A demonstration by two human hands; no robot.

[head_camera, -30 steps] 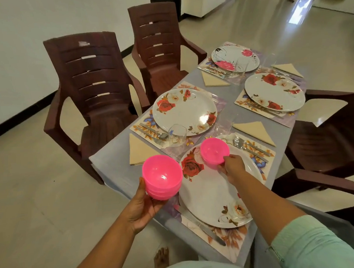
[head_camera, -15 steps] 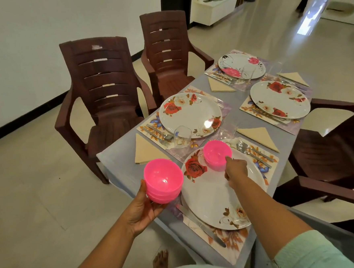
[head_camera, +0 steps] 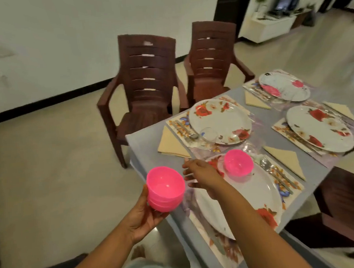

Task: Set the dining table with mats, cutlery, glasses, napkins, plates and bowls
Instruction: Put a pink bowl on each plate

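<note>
Soft, even indoor light, brightest at the upper right of the frame, where the floor shows glare. Motion blur smears everything, most of all the far background, and wide-angle distortion bends the frame edges.

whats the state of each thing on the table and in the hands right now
stack of pink bowls: nested, upright, held off the table by left hand
single pink bowl: upright, empty, on nearest plate
right hand: open, empty
other three plates: no bowls yet
napkins: folded flat
</note>
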